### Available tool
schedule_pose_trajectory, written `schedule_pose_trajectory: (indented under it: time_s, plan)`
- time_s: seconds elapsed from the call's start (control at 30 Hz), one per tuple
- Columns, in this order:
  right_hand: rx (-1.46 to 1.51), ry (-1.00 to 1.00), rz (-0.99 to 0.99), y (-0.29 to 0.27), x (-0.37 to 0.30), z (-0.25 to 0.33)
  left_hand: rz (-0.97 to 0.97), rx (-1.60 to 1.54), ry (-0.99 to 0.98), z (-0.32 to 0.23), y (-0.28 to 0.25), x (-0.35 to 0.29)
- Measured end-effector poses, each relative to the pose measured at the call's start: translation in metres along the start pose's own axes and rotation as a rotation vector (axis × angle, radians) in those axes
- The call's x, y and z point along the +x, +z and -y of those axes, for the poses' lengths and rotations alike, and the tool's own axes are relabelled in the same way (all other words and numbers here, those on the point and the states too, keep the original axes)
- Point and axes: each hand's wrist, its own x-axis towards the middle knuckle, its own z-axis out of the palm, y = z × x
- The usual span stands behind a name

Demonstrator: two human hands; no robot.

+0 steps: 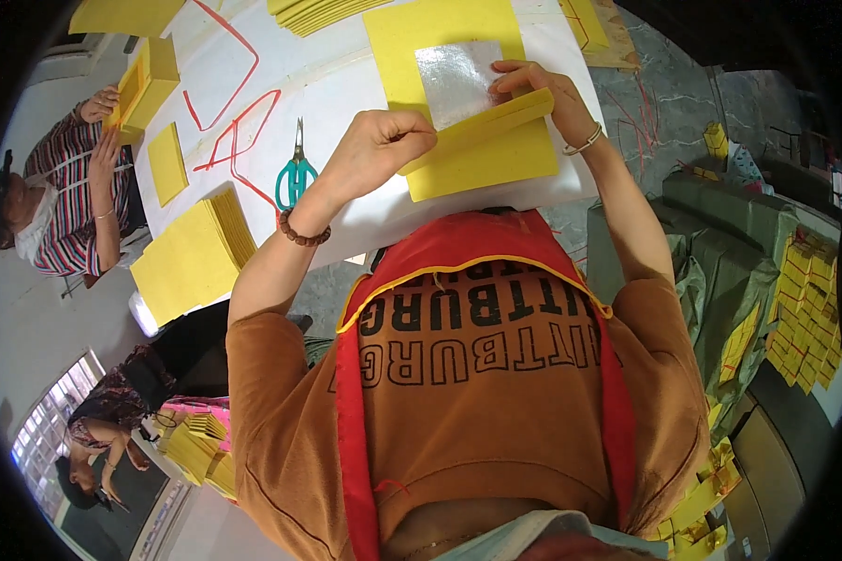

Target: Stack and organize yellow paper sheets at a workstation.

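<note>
A yellow paper sheet (496, 161) lies before me on the white table, its near part folded up into a raised flap. At the left end of that fold, my left hand (384, 150) is closed in a pinch on the sheet. My right hand (557, 103) grips the flap's right end, fingers curled at its far side. Beyond the fold is a shiny silvery-white rectangle (451, 82), lying over more yellow paper (398, 56). Teal-handled scissors (297, 179) rest left of my left hand, blades pointing away.
Stacked yellow sheets (196, 257) sit at the table's left front, near a single yellow piece (167, 165). Red cord (243, 126) trails across the white tabletop (337, 79). A co-worker (75, 187) at the left handles a yellow box (147, 84). Green-wrapped bundles (720, 234) stand at right.
</note>
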Motion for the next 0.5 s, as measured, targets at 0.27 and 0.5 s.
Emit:
schedule_pose_trajectory:
  time_s: [0.27,0.5]
  plan:
    - [-0.068,-0.073,0.039,-0.003,0.003,-0.001,0.037,-0.016,0.006,0.003,-0.003,0.003]
    - [-0.223,-0.02,0.048,-0.001,-0.006,0.009,-0.042,-0.203,-0.043,0.002,-0.006,0.002]
